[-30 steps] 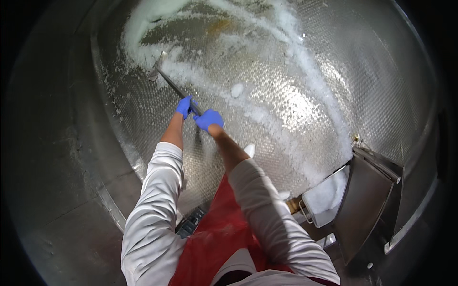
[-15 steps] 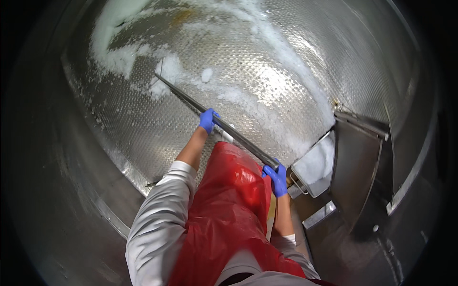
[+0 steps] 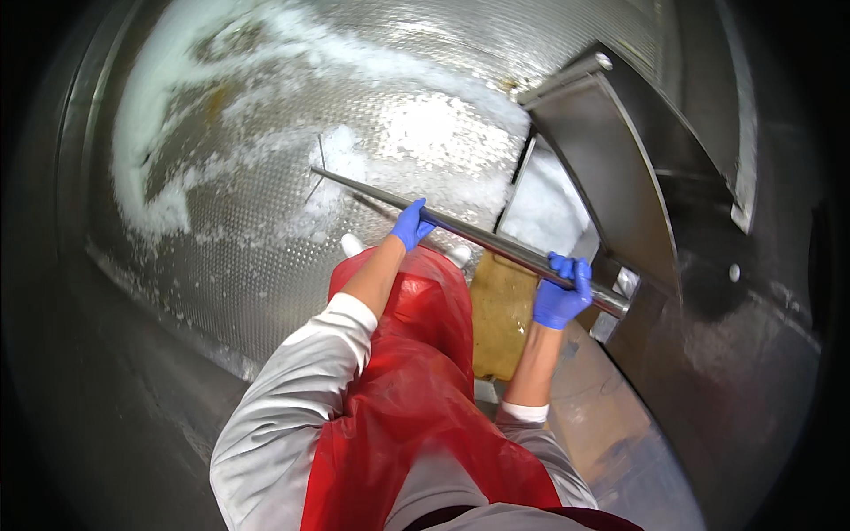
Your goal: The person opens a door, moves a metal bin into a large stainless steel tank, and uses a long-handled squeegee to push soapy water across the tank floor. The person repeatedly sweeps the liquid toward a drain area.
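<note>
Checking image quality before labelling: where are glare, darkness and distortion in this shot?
Head view: glare whitens the perforated metal floor around the white slush; corners fall to black; fisheye bends the vessel wall; the long metal pole and both gloved hands stay sharp.

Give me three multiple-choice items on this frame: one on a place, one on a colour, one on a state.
1. Where does the white mass lie?
A. On the perforated metal floor
B. On the red apron
C. On top of the chute

2. What colour are the gloves?
A. Yellow
B. Blue
C. Black

3. How is the metal pole held?
A. Left hand only
B. Right hand only
C. Both hands

Answers:
1 A: the white mass spreads over the dimpled floor, up to the chute.
2 B: both gloves are blue against the red apron.
3 C: the left hand grips the pole midway and the right hand grips it near its end.
</note>
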A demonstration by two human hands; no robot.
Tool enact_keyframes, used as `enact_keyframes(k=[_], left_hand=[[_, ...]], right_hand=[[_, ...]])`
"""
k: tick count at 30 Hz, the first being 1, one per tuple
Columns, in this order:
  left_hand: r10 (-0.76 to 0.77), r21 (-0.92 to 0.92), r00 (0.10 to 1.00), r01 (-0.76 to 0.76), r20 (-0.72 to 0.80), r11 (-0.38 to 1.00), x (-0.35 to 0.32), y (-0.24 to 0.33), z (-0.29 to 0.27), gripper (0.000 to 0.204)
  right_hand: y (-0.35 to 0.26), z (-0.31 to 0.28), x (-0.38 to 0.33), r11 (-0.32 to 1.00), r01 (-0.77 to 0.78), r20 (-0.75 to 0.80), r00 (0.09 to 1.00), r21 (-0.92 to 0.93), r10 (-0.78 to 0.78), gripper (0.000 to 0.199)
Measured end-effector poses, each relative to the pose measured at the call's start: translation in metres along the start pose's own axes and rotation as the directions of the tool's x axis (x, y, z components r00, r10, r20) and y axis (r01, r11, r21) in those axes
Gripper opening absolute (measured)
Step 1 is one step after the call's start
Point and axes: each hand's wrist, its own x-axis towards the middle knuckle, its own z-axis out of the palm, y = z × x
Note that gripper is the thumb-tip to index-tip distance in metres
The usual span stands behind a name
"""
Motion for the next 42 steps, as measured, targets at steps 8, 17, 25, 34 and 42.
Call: enact_keyframes(k=[8, 17, 25, 34, 42], left_hand=[[-0.123, -0.127, 0.979, 0.144, 0.164, 0.981, 0.044, -0.171, 0.202, 0.028], [-0.354, -0.184, 0.858, 0.442, 0.372, 0.878, -0.008, -0.257, 0.396, 0.015], [-0.272, 0.077, 0.923, 0.261, 0.274, 0.962, -0.045, -0.212, 0.322, 0.023], [0.038, 0.213, 0.985, -0.001, -0.17, 0.977, 0.044, -0.009, -0.087, 0.031], [0.015, -0.039, 0.854, -0.041, -0.52, 0.998, 0.049, 0.139, -0.326, 0.03]], right_hand=[[-0.25, -0.104, 0.039, 0.955, 0.252, -0.011, 0.966, -0.157, -0.257, 0.029], [-0.392, -0.055, 0.03, 0.705, 0.578, 0.216, 0.813, -0.412, -0.541, 0.032], [-0.375, -0.103, 0.033, 0.824, 0.481, -0.082, 0.848, -0.3, -0.524, 0.026], [-0.006, -0.08, 0.023, 0.993, -0.073, 0.16, 0.985, 0.097, 0.057, 0.012], [0.255, 0.099, -0.06, 0.934, -0.342, 0.205, 0.912, -0.1, 0.356, 0.017]])
